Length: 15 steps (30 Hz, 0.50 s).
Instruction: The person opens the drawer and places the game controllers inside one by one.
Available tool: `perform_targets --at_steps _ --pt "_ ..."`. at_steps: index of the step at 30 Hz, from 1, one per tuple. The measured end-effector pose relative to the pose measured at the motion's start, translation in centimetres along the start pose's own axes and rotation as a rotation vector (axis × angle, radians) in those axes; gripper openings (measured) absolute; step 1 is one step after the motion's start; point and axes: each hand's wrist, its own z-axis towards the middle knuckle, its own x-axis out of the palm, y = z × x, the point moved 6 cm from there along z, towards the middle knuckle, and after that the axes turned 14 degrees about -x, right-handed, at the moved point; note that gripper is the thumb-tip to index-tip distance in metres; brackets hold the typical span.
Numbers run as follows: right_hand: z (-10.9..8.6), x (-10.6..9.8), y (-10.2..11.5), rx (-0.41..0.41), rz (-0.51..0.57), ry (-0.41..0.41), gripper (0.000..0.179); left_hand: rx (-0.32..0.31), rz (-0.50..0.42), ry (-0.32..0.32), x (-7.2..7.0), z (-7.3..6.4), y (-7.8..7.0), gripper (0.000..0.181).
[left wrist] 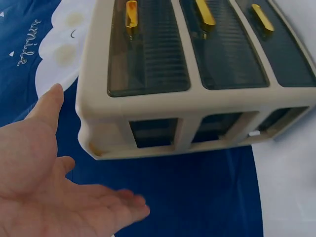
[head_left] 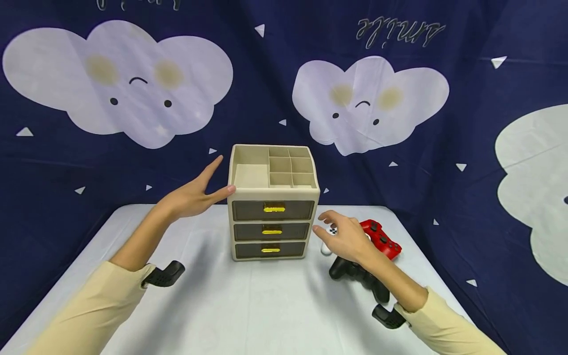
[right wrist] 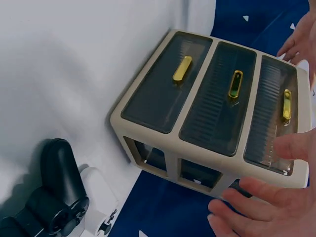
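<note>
A cream desktop organizer (head_left: 274, 195) stands upright on the table, its open compartments on top and three dark drawers with gold handles all closed. Beside its upper left edge is my left hand (head_left: 191, 198), fingers spread and nothing held. The left wrist view shows a gap between that thumb (left wrist: 52, 101) and the organizer. My right hand (head_left: 346, 239) hovers by the right side with relaxed, slightly bent fingers, also holding nothing. From the right wrist view, I cannot tell whether its fingers (right wrist: 256, 205) touch the side.
Right of the organizer lie a red game controller (head_left: 379, 241), a black one (head_left: 340, 267) and a white one (head_left: 326, 248), partly hidden by my right hand and forearm. A dark blue cloud-print cloth (head_left: 262, 88) hangs behind the white table (head_left: 248, 305).
</note>
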Motion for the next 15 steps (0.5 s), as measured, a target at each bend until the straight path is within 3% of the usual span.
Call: perform_targets --at_steps 8,15 --pt "0.5 0.4 0.9 0.016 0.202 0.021 0.025 0.016 -0.107 0.026 0.0 0.6 -1.0 0.091" --pt "1.5 0.9 1.6 0.081 0.474 0.064 0.031 -0.006 -0.215 0.071 0.1 1.2 -1.6 0.089"
